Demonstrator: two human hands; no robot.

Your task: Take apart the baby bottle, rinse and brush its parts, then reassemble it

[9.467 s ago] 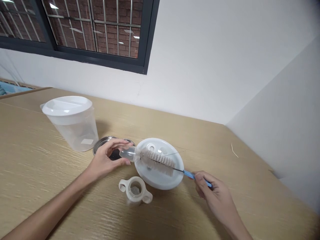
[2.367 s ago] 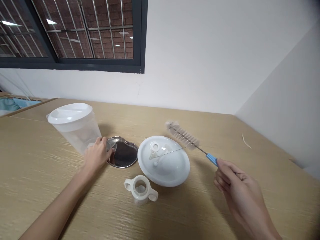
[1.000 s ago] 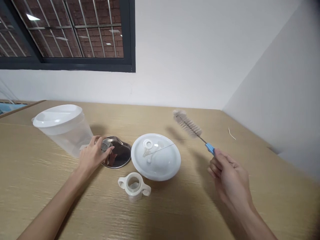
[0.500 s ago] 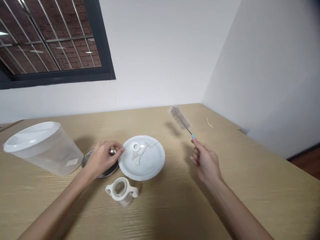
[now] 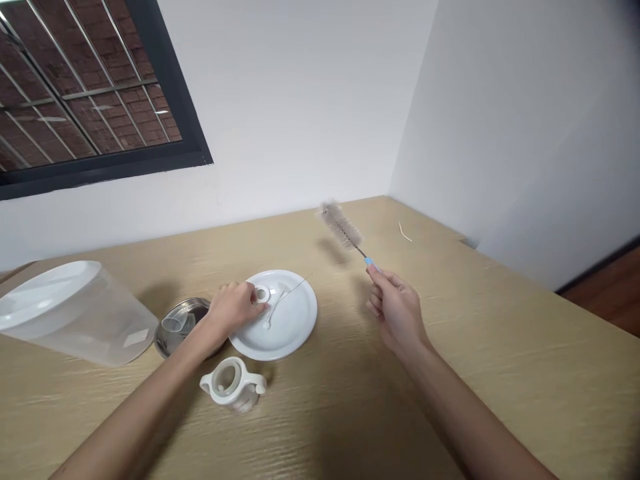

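My right hand (image 5: 397, 303) is closed around the blue handle of a bottle brush (image 5: 343, 225); its pale bristles point up and away, above the table. My left hand (image 5: 235, 307) is over the left side of a white plate (image 5: 293, 333), thumb and forefinger apart beside a small white ring (image 5: 261, 293). A thin brush with a wire stem (image 5: 295, 290) lies across the plate. The clear teat-like piece there is mostly hidden behind my thumb. Just in front of the plate stands a small clear bottle with a white two-handled collar (image 5: 234, 383).
A round metal dish (image 5: 167, 343) holding a clear cap (image 5: 175, 323) sits left of the plate. Farther left is a large translucent plastic container (image 5: 113, 320). A bent white straw-like piece (image 5: 405, 232) lies toward the back right, near the wall.
My left hand has moved right, from over the metal dish to the ring on the plate. The bottle brush stays in my right hand. The view has shifted slightly rightward.
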